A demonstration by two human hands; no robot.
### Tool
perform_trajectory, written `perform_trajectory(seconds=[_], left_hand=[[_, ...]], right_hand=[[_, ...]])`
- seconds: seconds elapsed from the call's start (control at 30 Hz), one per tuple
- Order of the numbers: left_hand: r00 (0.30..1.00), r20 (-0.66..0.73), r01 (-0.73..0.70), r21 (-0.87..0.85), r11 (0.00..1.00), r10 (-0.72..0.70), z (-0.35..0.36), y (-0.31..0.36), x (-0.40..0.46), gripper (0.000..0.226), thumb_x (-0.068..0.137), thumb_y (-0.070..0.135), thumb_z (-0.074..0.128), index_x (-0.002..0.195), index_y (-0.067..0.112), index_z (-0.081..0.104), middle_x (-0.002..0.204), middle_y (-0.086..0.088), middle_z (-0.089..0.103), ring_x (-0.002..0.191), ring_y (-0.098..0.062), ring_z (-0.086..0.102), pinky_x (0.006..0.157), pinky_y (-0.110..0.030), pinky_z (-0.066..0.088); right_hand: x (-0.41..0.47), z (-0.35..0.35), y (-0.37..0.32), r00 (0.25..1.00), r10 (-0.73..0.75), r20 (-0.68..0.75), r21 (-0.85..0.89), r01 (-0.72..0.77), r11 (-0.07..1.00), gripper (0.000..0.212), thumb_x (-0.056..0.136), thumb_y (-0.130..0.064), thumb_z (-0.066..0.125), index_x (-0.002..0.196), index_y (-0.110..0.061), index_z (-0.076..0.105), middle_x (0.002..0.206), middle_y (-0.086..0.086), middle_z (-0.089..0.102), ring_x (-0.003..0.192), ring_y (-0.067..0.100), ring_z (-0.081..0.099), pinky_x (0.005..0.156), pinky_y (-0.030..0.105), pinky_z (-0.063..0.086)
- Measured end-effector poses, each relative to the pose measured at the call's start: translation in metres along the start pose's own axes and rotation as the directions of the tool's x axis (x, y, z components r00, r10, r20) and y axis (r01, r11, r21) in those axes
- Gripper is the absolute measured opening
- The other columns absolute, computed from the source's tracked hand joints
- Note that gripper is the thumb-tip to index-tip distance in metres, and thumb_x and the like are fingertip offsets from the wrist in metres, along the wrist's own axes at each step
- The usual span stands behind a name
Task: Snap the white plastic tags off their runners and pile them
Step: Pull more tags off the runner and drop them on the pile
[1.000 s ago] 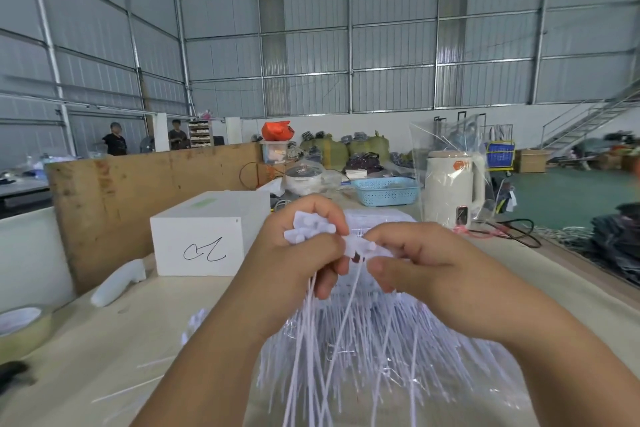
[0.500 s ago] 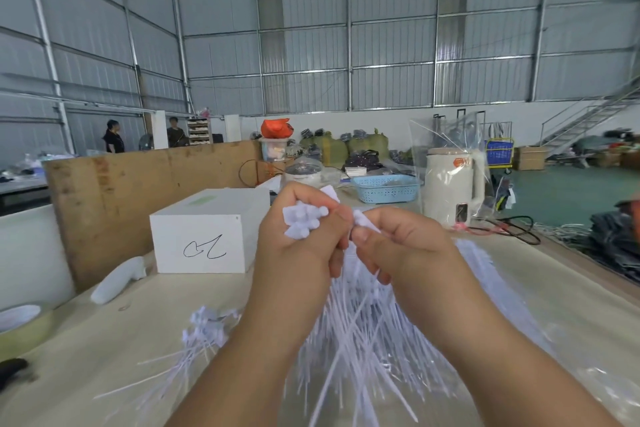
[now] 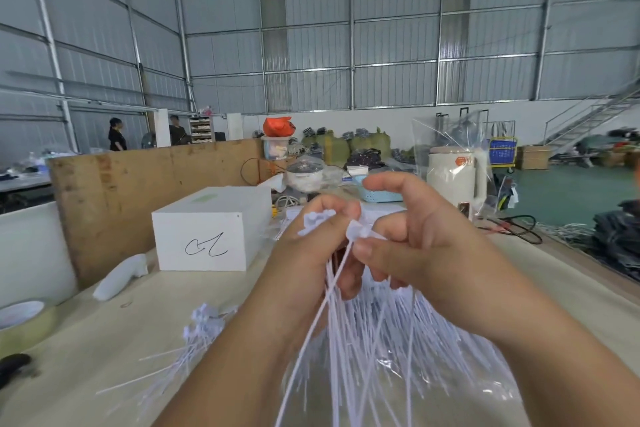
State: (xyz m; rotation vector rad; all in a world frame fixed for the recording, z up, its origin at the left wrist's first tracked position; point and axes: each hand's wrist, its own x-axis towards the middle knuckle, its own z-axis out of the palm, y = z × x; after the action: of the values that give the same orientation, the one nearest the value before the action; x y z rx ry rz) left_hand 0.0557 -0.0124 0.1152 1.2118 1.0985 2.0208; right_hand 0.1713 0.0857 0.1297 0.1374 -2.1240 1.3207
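Gripping a bunch of white plastic tags (image 3: 317, 220) by their heads, the left hand (image 3: 308, 253) has its fingers curled round the bundle, whose thin tails hang down toward the table (image 3: 86, 350). Just beside it, the right hand (image 3: 426, 246) pinches one tag head (image 3: 360, 230) between thumb and curled fingers, with its forefinger lifted free above. More loose tags (image 3: 398, 333) fan out on the table under both hands, and a small pile of tags (image 3: 197, 326) lies to the left. Farther back on the table stand a white box (image 3: 207, 232) and a white kettle (image 3: 453, 177).
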Motion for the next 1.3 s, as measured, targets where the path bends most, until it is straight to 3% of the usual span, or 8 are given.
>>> perform_trajectory(seconds=[0.13,0.33,0.47,0.6,0.73,0.9,1.07,1.3], left_hand=[[0.990,0.132,0.058,0.010,0.998,-0.059,-0.002,0.000,-0.001,0.033,0.075,0.055,0.069,0.071,0.024,0.059,0.045,-0.006,0.046,0.033,-0.012,0.039,0.039,-0.017,0.031],[0.954,0.292,-0.005,0.218,0.976,-0.061,-0.016,0.003,0.000,0.012,0.065,0.024,0.074,0.073,0.024,0.064,0.056,0.000,0.054,0.036,-0.012,0.042,0.041,-0.016,0.032],[0.991,0.136,-0.052,0.299,0.953,0.011,-0.014,-0.001,0.002,0.013,0.064,0.022,0.075,0.073,0.021,0.065,0.054,-0.004,0.048,0.037,-0.015,0.040,0.043,-0.018,0.029],[0.997,0.015,-0.079,0.205,0.975,0.078,-0.004,-0.003,0.003,0.004,0.073,0.021,0.066,0.072,0.019,0.062,0.051,-0.006,0.047,0.036,-0.016,0.039,0.038,-0.018,0.032],[0.995,-0.072,-0.062,0.123,0.990,0.071,-0.007,0.002,0.004,0.006,0.072,0.020,0.066,0.072,0.019,0.060,0.052,-0.007,0.050,0.035,-0.016,0.039,0.037,-0.018,0.031],[0.986,-0.085,-0.122,0.228,0.966,0.145,-0.004,0.005,0.003,0.008,0.072,0.013,0.063,0.071,0.021,0.064,0.052,-0.006,0.051,0.036,-0.016,0.040,0.038,-0.018,0.032],[0.948,-0.187,-0.219,0.209,0.953,0.258,0.005,0.002,0.000,0.011,0.074,0.012,0.061,0.070,0.022,0.062,0.051,-0.005,0.049,0.036,-0.016,0.039,0.037,-0.019,0.033],[0.878,-0.358,-0.264,0.193,0.945,0.318,0.014,-0.017,-0.017,0.015,0.075,0.010,0.058,0.069,0.024,0.058,0.049,-0.001,0.048,0.038,-0.013,0.040,0.039,-0.020,0.033]], right_hand=[[0.000,-0.005,0.000,0.993,0.100,-0.057,-0.078,-0.105,0.991,0.042,0.074,-0.031,0.079,0.106,-0.039,0.054,0.056,-0.001,0.062,0.048,0.006,0.056,0.049,0.017,0.042],[0.002,-0.005,0.005,0.970,0.200,-0.136,-0.334,-0.235,0.913,0.056,0.048,-0.059,0.070,0.098,-0.040,0.053,0.054,-0.008,0.055,0.045,0.007,0.049,0.050,0.028,0.041],[0.003,-0.007,0.015,0.956,0.192,-0.222,-0.433,-0.273,0.859,0.050,0.051,-0.069,0.059,0.080,-0.029,0.059,0.050,-0.012,0.053,0.040,0.003,0.044,0.046,0.026,0.034],[0.005,-0.008,0.016,0.963,0.240,-0.125,-0.349,-0.269,0.898,0.062,0.057,-0.076,0.054,0.079,-0.019,0.065,0.059,-0.005,0.060,0.055,0.010,0.056,0.060,0.043,0.049],[0.002,-0.016,0.010,0.974,0.221,0.056,-0.204,-0.206,0.957,0.038,0.075,-0.057,0.065,0.073,-0.019,0.064,0.061,-0.003,0.059,0.056,0.010,0.052,0.056,0.026,0.042],[0.001,-0.012,0.005,0.996,0.082,-0.024,-0.260,-0.086,0.962,0.029,0.089,-0.036,0.068,0.064,-0.023,0.060,0.055,-0.013,0.040,0.054,0.013,0.037,0.053,0.029,0.031],[-0.001,0.000,0.000,0.992,0.001,-0.126,-0.306,-0.040,0.951,0.030,0.089,-0.042,0.064,0.082,-0.013,0.067,0.080,0.018,0.064,0.073,0.038,0.060,0.069,0.053,0.049],[-0.012,0.020,0.012,0.965,-0.031,-0.260,-0.481,-0.102,0.871,0.030,0.090,-0.035,0.063,0.066,-0.018,0.056,0.054,-0.014,0.049,0.056,0.008,0.045,0.054,0.028,0.036]])
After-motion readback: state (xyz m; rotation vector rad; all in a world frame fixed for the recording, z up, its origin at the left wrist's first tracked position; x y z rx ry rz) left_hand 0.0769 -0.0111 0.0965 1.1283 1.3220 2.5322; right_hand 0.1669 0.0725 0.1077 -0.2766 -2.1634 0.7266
